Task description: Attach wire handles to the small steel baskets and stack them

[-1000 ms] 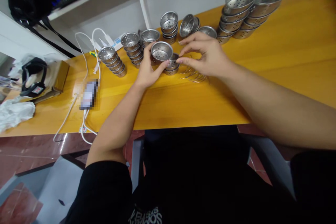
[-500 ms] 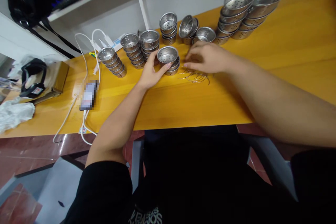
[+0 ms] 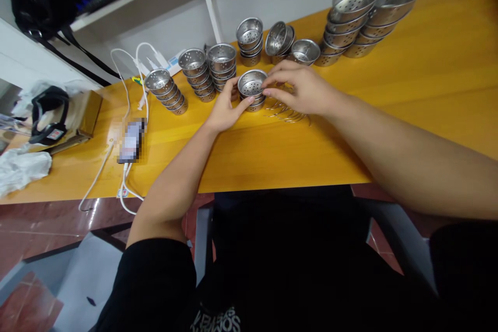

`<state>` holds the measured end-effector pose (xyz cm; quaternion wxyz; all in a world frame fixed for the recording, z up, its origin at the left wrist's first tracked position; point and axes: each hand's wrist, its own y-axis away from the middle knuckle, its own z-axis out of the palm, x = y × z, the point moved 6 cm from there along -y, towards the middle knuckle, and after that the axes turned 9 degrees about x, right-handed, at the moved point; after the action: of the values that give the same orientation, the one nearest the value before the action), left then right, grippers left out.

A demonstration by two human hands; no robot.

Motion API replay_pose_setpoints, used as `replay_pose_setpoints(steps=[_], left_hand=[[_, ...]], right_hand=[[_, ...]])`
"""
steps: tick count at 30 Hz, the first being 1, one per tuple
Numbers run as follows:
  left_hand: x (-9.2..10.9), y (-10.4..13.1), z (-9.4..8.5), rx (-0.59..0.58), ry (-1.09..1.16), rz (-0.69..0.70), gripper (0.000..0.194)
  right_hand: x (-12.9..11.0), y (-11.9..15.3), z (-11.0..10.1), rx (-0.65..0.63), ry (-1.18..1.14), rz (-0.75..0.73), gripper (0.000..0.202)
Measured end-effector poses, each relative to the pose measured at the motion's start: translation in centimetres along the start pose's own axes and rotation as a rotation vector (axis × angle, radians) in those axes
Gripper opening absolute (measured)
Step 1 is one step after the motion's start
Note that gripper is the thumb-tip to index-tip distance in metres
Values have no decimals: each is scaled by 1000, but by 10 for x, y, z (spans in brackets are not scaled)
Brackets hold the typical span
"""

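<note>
A short stack of perforated metal cups (image 3: 252, 84) stands on the table in front of me. My left hand (image 3: 227, 106) is wrapped round its left side, thumb on the front below the top rim. My right hand (image 3: 298, 88) is at the right rim of the top cup, thumb and forefinger close together. Whether they pinch the rim or a small thing is too fine to make out. Beneath and beside this hand lie several thin curved metal wires (image 3: 288, 113), partly covered by it.
More perforated cups stand in stacks along the wall: a leaning stack (image 3: 165, 91) at left, tall stacks (image 3: 350, 15) at right, and a single-looking cup (image 3: 305, 52) behind my right hand. A phone (image 3: 131, 140) with white cables lies left. A cardboard box (image 3: 85, 114) is farther left.
My right hand has moved left from above the wires to the top cup's rim. The top cup has shifted slightly right and sits straighter on the stack. My left hand stays round it.
</note>
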<state>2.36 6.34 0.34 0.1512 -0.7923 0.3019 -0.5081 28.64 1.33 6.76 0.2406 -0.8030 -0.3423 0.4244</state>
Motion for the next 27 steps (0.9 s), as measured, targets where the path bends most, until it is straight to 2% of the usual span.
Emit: replay_pose_setpoints(steps=[7, 10, 14, 16, 19, 22, 25, 27], left_hand=[[7, 1, 4, -71, 27, -42, 108], [5, 1, 5, -59, 12, -52, 105], [-5, 2, -3, 82, -72, -90, 89], [-8, 1, -10, 168, -134, -121, 81], [3, 1, -19, 244, -200, -158, 53], [24, 1, -16, 181, -189, -188, 29], [42, 4, -4, 54, -93, -204, 19], [47, 7, 0, 25, -43, -192, 15]], right_hand=[[4, 1, 8, -17, 5, -7, 49], [0, 0, 10, -58, 37, 42, 59], [-2, 0, 4, -50, 130, 149, 80], [1, -2, -9, 9, 214, 213, 76], [12, -5, -33, 87, 370, 334, 62], [27, -4, -50, 66, 510, 475, 62], [39, -2, -55, -26, 592, 572, 59], [40, -3, -54, -72, 610, 600, 49]])
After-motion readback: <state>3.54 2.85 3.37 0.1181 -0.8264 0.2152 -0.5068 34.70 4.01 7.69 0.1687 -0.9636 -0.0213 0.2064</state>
